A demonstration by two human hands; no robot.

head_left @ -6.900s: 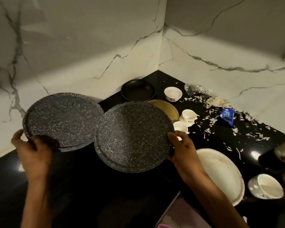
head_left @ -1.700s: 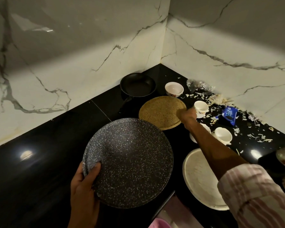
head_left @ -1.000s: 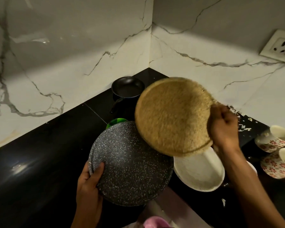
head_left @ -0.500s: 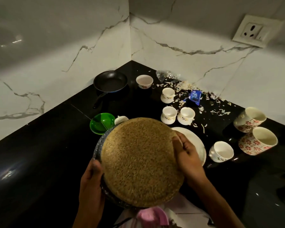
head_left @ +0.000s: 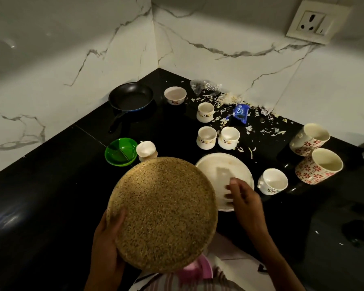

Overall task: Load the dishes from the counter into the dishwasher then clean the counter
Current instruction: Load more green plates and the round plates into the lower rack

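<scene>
Left hand [head_left: 107, 238] grips the round tan speckled plate [head_left: 162, 213] at its left rim, held above the black table [head_left: 40, 196] edge. Right hand [head_left: 243, 198], fingers loosely spread & holding nothing, hovers over the near edge of the round white plate [head_left: 219, 169], just right of the tan one; it's the nearer hand. White cup [head_left: 273, 181] sits close on the right, green bowl [head_left: 121, 151] w/ small cups behind.

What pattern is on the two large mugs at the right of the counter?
Red flower motifs on a cream body, on both large mugs, clearest in the head view.
</scene>
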